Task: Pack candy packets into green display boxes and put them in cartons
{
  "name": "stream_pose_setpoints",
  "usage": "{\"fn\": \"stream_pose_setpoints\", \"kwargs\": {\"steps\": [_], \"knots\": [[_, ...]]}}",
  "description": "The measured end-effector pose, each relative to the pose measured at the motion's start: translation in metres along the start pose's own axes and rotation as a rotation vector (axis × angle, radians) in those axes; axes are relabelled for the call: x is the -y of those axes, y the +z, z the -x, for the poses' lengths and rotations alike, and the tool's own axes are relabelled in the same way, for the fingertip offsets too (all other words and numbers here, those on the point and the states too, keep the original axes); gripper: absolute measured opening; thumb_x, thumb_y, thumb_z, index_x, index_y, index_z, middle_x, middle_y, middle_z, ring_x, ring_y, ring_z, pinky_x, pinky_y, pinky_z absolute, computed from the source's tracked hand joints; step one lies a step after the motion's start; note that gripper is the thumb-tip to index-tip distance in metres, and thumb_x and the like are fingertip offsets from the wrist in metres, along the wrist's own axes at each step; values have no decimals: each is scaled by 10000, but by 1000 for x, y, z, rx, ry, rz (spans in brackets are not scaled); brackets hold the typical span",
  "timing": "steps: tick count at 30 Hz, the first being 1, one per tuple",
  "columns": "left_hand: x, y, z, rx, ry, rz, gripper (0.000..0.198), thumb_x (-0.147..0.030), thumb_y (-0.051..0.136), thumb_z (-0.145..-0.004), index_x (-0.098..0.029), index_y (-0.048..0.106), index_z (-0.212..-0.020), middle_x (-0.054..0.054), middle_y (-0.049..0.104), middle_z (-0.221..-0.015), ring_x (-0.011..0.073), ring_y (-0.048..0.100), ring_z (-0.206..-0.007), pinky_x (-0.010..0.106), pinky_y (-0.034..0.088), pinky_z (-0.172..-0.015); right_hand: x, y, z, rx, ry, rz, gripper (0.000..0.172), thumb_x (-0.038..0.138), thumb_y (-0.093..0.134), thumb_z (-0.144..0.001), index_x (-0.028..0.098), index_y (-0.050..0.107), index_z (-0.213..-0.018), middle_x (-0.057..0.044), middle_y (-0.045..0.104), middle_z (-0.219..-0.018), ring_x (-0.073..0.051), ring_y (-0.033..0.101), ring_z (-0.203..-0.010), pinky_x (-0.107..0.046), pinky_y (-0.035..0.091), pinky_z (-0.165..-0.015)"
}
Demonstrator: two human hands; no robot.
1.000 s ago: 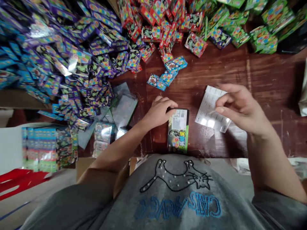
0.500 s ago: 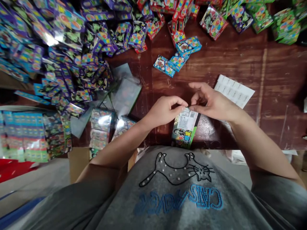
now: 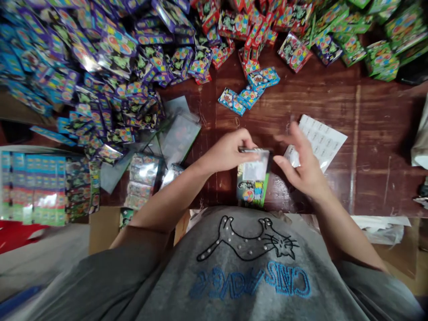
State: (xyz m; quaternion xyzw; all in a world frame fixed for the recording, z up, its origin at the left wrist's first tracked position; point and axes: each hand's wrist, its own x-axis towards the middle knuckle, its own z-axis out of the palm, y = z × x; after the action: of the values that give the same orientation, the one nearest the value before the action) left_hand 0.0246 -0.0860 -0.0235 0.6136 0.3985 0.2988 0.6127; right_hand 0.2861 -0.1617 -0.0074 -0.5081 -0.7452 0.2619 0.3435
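A green and black packet [image 3: 251,180] with a white label on it lies on the dark wooden table [image 3: 368,133] just in front of me. My left hand [image 3: 228,150] grips its far top edge, fingers closed on it. My right hand [image 3: 302,166] hovers just right of the packet with fingers spread, blurred by motion, holding nothing. Behind my right hand lies a white sheet of labels [image 3: 319,140].
A big heap of purple and blue packets [image 3: 93,71] fills the left. Red packets [image 3: 240,31] and green packets [image 3: 361,35] are piled along the far edge. A few blue packets [image 3: 249,91] lie loose mid-table. Stacked bundles [image 3: 43,189] and clear bags [image 3: 177,138] sit left.
My right hand came from the label sheet to the packet, met my left hand there, then drew back to the right and opened. A white label now sits on the packet.
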Motion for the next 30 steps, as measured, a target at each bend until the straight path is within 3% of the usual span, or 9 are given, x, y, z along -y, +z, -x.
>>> {"fn": "stream_pose_setpoints", "kwargs": {"steps": [3, 5, 8, 11, 15, 19, 23, 26, 30], "knots": [[12, -21, 5, -365, 72, 154, 434, -377, 950, -784, -257, 633, -1055, -19, 753, -956, 143, 741, -850, 242, 585, -717, -7, 7, 22, -277, 137, -238, 798, 511, 627, -1042, 458, 205, -1717, -110, 565, -1570, -298, 670, -1292, -562, 586, -1076], [20, -24, 15, -486, 113, 230, 579, -417, 957, -793, -322, 619, -1253, -25, 761, -1035, 153, 755, -920, 260, 617, -777, -10, 23, 32, -353, 207, -344, 798, 560, 635, -1024, 472, 214, -1697, -112, 544, -1546, -282, 681, -1268, -538, 626, -1024], [27, -10, 40, -422, 127, 206, 711, -429, 919, -853, -369, 557, -1462, 5, 749, -1269, 173, 750, -1110, 302, 633, -933, -12, 47, 33, -486, 295, -339, 813, 589, 672, -992, 425, 242, -1662, -125, 538, -1485, -288, 656, -1303, -566, 611, -1069], [26, 8, 65, -231, 96, 56, 528, -405, 878, -903, -281, 657, -1366, 52, 746, -1279, 176, 747, -1105, 295, 631, -931, -8, 54, 26, -590, 362, -322, 839, 529, 721, -970, 433, 216, -1633, -123, 514, -1472, -301, 634, -1330, -585, 604, -1084], [20, 25, 72, -95, 101, -51, 320, -393, 847, -933, -195, 685, -1126, 104, 721, -1303, 158, 756, -1017, 262, 631, -843, 4, 49, 19, -468, 301, -318, 1006, 504, 785, -925, 493, 118, -1678, -121, 450, -1571, -333, 562, -1422, -503, 677, -908], [20, 32, 59, -146, 228, 7, 462, -345, 807, -972, -244, 567, -1354, 70, 744, -1219, 165, 760, -1070, 234, 617, -818, 12, 48, 19, -341, 135, -206, 981, 415, 731, -987, 482, 96, -1732, -111, 572, -1467, -317, 603, -1355, -507, 662, -940], [19, 25, 62, -17, 234, -8, 622, -328, 763, -1005, -286, 488, -1561, 82, 742, -1277, 191, 753, -1110, 268, 633, -850, 13, 50, 24, -185, 71, -291, 1048, 378, 739, -991, 464, 29, -1757, -69, 647, -1322, -273, 677, -1186, -520, 638, -1017], [16, 18, 70, 46, 223, -6, 678, -328, 760, -1003, -304, 467, -1614, 90, 734, -1315, 215, 744, -1146, 288, 644, -856, 14, 49, 28, -182, 129, -364, 1103, 401, 766, -974, 457, -5, -1760, -81, 600, -1425, -265, 665, -1217, -465, 656, -979], [12, 13, 75, 96, 183, 29, 612, -315, 776, -987, -289, 528, -1546, 73, 729, -1257, 195, 740, -1081, 298, 641, -884, 13, 44, 28, -59, 92, -388, 1057, 439, 772, -971, 450, 73, -1764, -39, 678, -1268, -247, 694, -1103, -485, 662, -1002]]}}
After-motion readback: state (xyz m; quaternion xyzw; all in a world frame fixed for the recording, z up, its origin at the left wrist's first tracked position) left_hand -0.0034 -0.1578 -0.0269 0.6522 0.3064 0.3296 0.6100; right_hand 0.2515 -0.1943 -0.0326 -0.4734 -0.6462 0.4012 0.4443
